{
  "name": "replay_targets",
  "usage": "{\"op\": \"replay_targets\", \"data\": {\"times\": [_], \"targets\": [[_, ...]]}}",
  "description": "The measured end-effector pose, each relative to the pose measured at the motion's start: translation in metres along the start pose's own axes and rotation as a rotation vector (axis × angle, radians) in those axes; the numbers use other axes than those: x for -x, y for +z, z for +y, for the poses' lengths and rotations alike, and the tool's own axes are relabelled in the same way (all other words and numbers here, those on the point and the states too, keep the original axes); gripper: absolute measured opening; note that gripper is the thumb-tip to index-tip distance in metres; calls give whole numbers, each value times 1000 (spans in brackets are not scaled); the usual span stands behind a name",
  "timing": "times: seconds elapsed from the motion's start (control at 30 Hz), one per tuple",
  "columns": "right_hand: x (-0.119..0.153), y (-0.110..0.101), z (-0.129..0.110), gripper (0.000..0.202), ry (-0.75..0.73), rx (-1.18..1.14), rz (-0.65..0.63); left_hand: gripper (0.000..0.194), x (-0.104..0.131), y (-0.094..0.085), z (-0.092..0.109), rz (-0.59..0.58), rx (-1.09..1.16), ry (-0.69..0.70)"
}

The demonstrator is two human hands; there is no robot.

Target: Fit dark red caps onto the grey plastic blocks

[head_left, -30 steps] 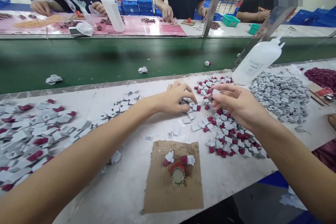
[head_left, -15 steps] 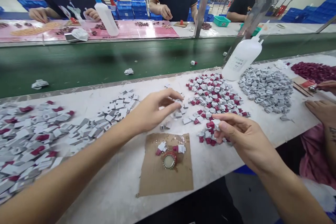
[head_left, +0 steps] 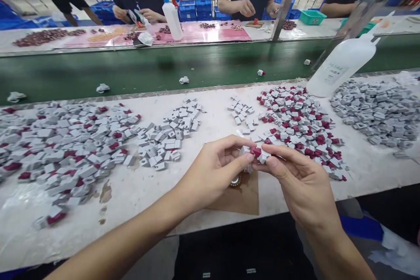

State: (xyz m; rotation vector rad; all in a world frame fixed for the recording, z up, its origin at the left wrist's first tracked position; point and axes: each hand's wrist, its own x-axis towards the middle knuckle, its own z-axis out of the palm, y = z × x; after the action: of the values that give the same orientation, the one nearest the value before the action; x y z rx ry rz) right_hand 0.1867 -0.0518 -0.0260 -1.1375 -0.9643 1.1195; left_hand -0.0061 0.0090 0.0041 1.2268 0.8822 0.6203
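My left hand (head_left: 213, 173) and my right hand (head_left: 303, 183) meet fingertip to fingertip above a piece of brown cardboard (head_left: 244, 203). Between them is a small maroon and grey plastic part (head_left: 256, 153), with its grey end in my right fingers. My left thumb and index finger pinch a small grey plastic part (head_left: 244, 152) against the maroon end; fingers partly hide it. Below, an upturned metal bottle cap (head_left: 235, 180) on the cardboard is mostly covered by my left hand. A mixed pile of maroon and grey parts (head_left: 302, 127) lies beyond my right hand.
Grey parts (head_left: 170, 140) and a broad mixed pile (head_left: 75, 140) spread leftward. A white squeeze bottle (head_left: 341, 65) stands by a slanted metal post, near a grey pile (head_left: 377, 111). A green conveyor belt (head_left: 138, 63) carries several pieces. Co-workers sit across it.
My left hand has come back from the loose grey parts and now meets my right hand, pinching a grey part. The camera view has turned left.
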Motion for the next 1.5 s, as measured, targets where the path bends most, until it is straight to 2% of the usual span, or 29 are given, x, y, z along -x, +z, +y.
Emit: {"op": "replay_targets", "data": {"times": [0.1,0.27,0.43,0.6,0.8,1.0,1.17,1.3,1.5], "targets": [[5,-4,-2,17,-40,103,-65,31,6,-5,-4,25,-3,29],[19,-10,1,25,-176,373,-106,28,15,-25,-11,189,-112,73],[25,-6,9,23,-216,413,-207,24,22,-38,-20,284,-102,76],[26,-3,16,23,-247,458,-214,23,20,-33,-29,225,-16,65],[27,-3,16,22,-245,482,-222,23,16,-31,-30,196,16,56],[22,-6,10,23,-203,397,-141,21,13,-29,-25,191,64,62],[2,-10,9,11,-2,22,2,23,6,-18,-20,115,110,73],[-13,-5,11,21,132,-180,30,25,0,-7,-21,82,127,74],[-15,-5,15,24,161,-152,57,25,-3,-5,-24,80,118,68]]}}
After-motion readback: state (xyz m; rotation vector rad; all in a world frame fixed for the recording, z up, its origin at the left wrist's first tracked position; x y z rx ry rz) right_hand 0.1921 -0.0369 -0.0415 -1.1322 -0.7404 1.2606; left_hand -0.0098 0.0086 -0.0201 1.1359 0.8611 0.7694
